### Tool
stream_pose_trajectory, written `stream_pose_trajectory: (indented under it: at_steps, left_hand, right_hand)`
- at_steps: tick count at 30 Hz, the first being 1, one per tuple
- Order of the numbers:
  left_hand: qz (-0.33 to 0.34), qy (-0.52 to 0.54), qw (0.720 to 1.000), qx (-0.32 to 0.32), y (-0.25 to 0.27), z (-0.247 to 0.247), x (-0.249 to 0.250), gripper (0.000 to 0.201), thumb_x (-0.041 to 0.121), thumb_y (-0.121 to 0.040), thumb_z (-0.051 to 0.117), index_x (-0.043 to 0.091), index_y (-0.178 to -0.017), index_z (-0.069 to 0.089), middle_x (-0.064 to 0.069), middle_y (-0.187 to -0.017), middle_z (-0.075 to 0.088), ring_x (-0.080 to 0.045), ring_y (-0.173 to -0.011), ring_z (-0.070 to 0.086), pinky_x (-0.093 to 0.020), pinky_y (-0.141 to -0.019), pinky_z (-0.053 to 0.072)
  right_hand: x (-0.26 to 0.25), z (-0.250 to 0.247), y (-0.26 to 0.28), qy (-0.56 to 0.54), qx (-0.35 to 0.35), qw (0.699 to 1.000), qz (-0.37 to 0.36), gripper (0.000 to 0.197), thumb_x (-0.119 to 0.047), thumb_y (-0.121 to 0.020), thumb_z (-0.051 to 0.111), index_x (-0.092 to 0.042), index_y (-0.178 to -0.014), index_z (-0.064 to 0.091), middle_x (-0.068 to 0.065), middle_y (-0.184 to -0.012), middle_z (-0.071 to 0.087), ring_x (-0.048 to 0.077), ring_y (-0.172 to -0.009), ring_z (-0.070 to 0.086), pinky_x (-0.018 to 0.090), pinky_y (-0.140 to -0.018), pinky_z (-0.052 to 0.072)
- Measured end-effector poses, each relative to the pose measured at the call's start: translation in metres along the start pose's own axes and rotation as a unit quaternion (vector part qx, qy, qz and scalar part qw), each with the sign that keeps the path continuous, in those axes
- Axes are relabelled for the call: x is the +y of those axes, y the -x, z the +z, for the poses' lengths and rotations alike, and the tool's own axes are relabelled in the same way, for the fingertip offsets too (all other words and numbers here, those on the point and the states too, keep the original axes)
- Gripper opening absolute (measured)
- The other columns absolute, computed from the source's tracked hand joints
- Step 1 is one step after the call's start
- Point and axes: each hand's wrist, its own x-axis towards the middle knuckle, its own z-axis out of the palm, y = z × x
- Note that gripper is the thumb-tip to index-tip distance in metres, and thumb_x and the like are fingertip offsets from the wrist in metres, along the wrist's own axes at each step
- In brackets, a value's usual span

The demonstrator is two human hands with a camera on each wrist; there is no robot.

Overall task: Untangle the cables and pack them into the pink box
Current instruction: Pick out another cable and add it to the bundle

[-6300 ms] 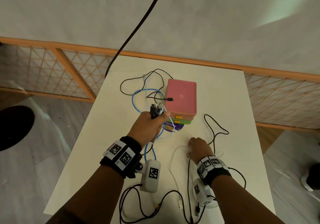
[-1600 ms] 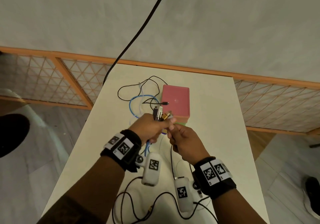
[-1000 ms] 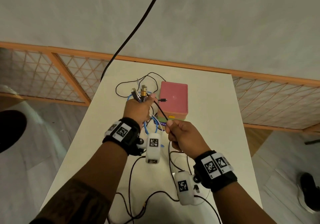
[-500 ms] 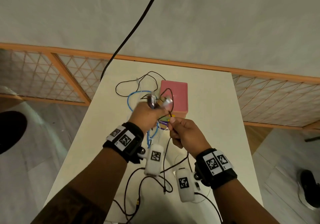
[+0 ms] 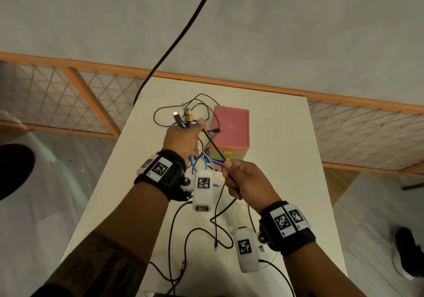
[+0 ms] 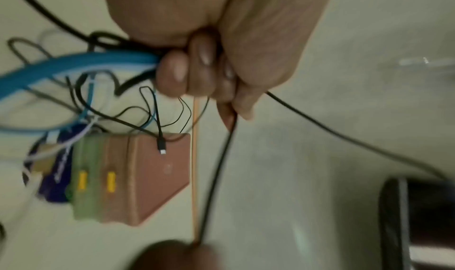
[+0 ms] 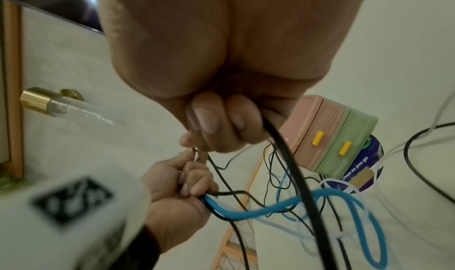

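A bundle of cable ends point(image 5: 184, 119) was gripped in the curled left hand point(image 5: 181, 139), and a black cable point(image 5: 213, 144) was pinched taut by the right hand point(image 5: 246, 180). The pink box point(image 5: 231, 127), lid closed, stood just beyond on a green box point(image 5: 221, 156). More cables point(image 5: 199, 234) were spread over the table point(image 5: 282, 140).

A staged indoor recording space, rather than a lived-in room, is suggested by what is seen around a plain white table point(image 5: 284, 136). The table is backed by a bare pale wall point(image 5: 298, 32) and fenced by a low orange-framed lattice barrier point(image 5: 91, 94), with grey plank flooring point(image 5: 46, 205) laid on both sides. Straps carrying printed square markers point(image 5: 160, 168) are worn on both wrists.
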Motion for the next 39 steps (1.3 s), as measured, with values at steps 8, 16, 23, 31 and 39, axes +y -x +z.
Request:
stream_pose_trajectory:
  at_steps: [8, 16, 23, 31, 39]
  left_hand:
    - [0.059, -0.057, 0.996, 0.018, 0.006, 0.005, -0.011, 0.032, 0.035, -0.087, 0.082, 0.005, -0.081, 0.072, 0.01, -0.041, 0.04, -0.015, -0.038, 0.036, -0.025, -0.045, 0.035]
    - [0.033, -0.118, 0.978, -0.167, 0.033, 0.014, -0.012, 0.024, 0.027, -0.089, 0.079, 0.014, -0.07, 0.071, -0.008, -0.052, 0.055, -0.013, -0.039, 0.035, -0.026, -0.044, 0.031]
    - [0.009, -0.144, 0.985, -0.093, -0.001, -0.011, 0.011, 0.052, 0.063, -0.078, 0.078, 0.012, -0.075, 0.066, 0.004, -0.05, 0.037, -0.015, -0.042, 0.032, -0.027, -0.044, 0.034]
    - [0.019, -0.12, 0.99, -0.064, 0.002, -0.003, 0.011, 0.031, 0.031, -0.078, 0.08, 0.002, -0.077, 0.069, 0.002, -0.048, 0.035, -0.019, -0.044, 0.028, -0.027, -0.048, 0.027]
    - [0.085, -0.182, 0.979, -0.017, 0.015, 0.009, 0.0, 0.045, 0.025, -0.086, 0.082, 0.014, -0.049, 0.059, 0.011, -0.039, 0.04, -0.006, -0.032, 0.033, -0.023, -0.045, 0.033]
  right_hand:
    - [-0.004, 0.004, -0.001, -0.044, 0.002, 0.999, -0.008, 0.035, -0.021, -0.108, 0.042, -0.007, -0.078, 0.054, -0.001, -0.053, 0.034, 0.017, -0.041, 0.035, 0.024, -0.045, 0.033]
    - [-0.001, 0.002, -0.004, -0.067, 0.011, 0.998, 0.006, 0.035, -0.024, -0.108, 0.043, -0.007, -0.08, 0.054, 0.003, -0.052, 0.04, 0.019, -0.036, 0.045, 0.025, -0.044, 0.037]
    - [-0.001, 0.003, 0.005, -0.074, -0.015, 0.997, 0.007, 0.04, -0.024, -0.108, 0.042, -0.008, -0.074, 0.054, 0.005, -0.051, 0.037, 0.019, -0.039, 0.041, 0.026, -0.044, 0.038]
    - [0.0, 0.0, 0.006, -0.065, -0.018, 0.998, 0.014, 0.039, -0.025, -0.107, 0.043, -0.006, -0.075, 0.053, 0.005, -0.052, 0.035, 0.018, -0.04, 0.037, 0.025, -0.043, 0.035]
    - [0.002, 0.005, -0.005, -0.055, -0.015, 0.998, 0.016, 0.037, -0.025, -0.108, 0.043, -0.006, -0.078, 0.054, 0.0, -0.052, 0.036, 0.017, -0.041, 0.034, 0.022, -0.041, 0.035]
